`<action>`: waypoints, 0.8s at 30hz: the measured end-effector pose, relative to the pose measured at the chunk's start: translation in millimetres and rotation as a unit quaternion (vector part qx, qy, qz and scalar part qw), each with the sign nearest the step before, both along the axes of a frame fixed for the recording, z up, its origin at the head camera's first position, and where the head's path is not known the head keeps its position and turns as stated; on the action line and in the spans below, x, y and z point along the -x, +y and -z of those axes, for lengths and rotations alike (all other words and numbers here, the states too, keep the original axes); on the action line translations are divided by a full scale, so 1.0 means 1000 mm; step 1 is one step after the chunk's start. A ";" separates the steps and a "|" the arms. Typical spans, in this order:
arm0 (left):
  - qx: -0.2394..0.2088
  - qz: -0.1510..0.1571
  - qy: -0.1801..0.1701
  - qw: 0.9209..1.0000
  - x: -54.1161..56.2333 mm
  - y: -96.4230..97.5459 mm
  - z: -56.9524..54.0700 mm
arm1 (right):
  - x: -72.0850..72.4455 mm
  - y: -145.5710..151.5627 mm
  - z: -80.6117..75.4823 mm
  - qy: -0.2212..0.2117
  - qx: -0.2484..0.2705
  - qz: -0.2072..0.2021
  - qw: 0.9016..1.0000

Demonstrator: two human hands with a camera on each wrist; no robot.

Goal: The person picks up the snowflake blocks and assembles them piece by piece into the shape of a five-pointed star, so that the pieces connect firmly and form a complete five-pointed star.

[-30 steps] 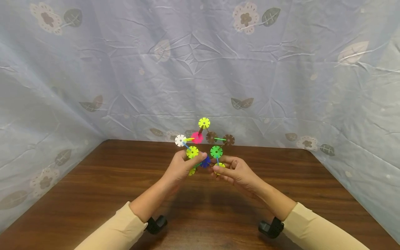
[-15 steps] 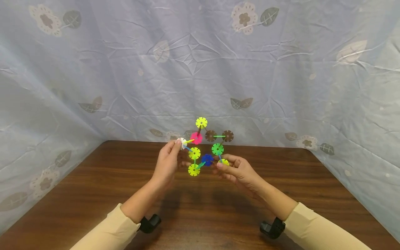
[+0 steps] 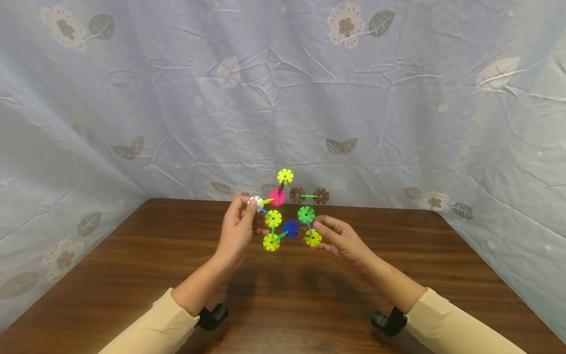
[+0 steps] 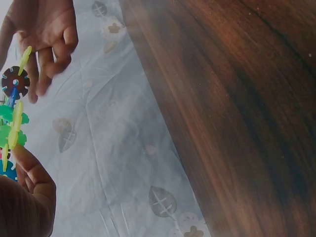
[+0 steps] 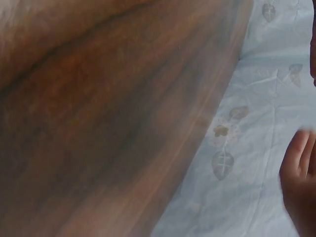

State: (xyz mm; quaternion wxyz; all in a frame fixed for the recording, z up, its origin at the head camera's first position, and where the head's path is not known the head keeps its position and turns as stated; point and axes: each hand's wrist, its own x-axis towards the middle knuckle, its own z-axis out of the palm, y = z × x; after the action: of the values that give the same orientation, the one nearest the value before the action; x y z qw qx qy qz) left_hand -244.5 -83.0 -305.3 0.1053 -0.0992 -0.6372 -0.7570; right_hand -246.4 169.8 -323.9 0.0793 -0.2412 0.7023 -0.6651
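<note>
A star-like outline of slotted plastic discs stands upright above the table in the head view. Between thumb and fingers, my left hand (image 3: pixel 236 228) pinches its white disc (image 3: pixel 256 202) at the left corner. A yellow disc (image 3: pixel 285 176) tops the outline, a pink disc (image 3: pixel 277 197) sits below it, and a blue disc (image 3: pixel 291 229) is low in the middle. My right hand (image 3: pixel 342 241) lies beside the lower right yellow disc (image 3: pixel 313 238), fingers loosely bent, without gripping it. In the left wrist view, the right hand (image 4: pixel 47 37) shows loose fingers near a brown disc (image 4: pixel 15 82).
Beneath both hands spreads a dark wooden table (image 3: pixel 283 305). A pale floral cloth (image 3: pixel 274 123) hangs behind it and along both sides. Black wrist cameras (image 3: pixel 212 317) sit under the cream sleeves (image 3: pixel 150 324).
My left hand has moved from the yellow and blue discs out to the white disc and pinches it. The right hand has let go of the lower right yellow disc and shifted slightly right.
</note>
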 end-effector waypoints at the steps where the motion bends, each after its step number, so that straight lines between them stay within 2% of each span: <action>1: 0.002 0.000 -0.001 1.000 0.000 0.000 0.000 | 0.001 0.001 -0.002 0.013 0.004 0.022 1.000; 5: 0.012 0.001 0.001 1.000 0.000 0.000 0.002 | 0.005 0.003 -0.012 0.067 0.039 0.118 0.990; 8: 0.020 0.001 0.005 1.000 0.000 0.000 0.003 | 0.007 0.004 -0.019 0.096 0.052 0.152 0.982; 12: 0.029 0.006 0.013 0.999 0.000 0.001 0.004 | 0.008 0.006 -0.023 0.112 0.026 0.161 0.980; 17: 0.060 0.003 0.013 0.998 0.001 -0.001 0.004 | 0.009 0.009 -0.021 0.099 0.016 0.172 0.980; 21: 0.121 -0.026 0.037 0.992 0.002 -0.005 0.003 | 0.010 0.013 -0.019 0.088 0.018 0.183 0.979; 24: 0.149 -0.044 0.060 0.986 0.003 -0.008 0.002 | 0.011 0.015 -0.017 0.088 0.016 0.186 0.979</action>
State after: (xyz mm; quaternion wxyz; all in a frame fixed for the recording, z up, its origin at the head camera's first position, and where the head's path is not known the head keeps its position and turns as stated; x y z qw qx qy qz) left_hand -247.5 -91.3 -307.2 0.1611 -0.1310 -0.7392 -0.6407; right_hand -257.5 184.4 -306.7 -0.1113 -0.1652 0.7287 -0.6553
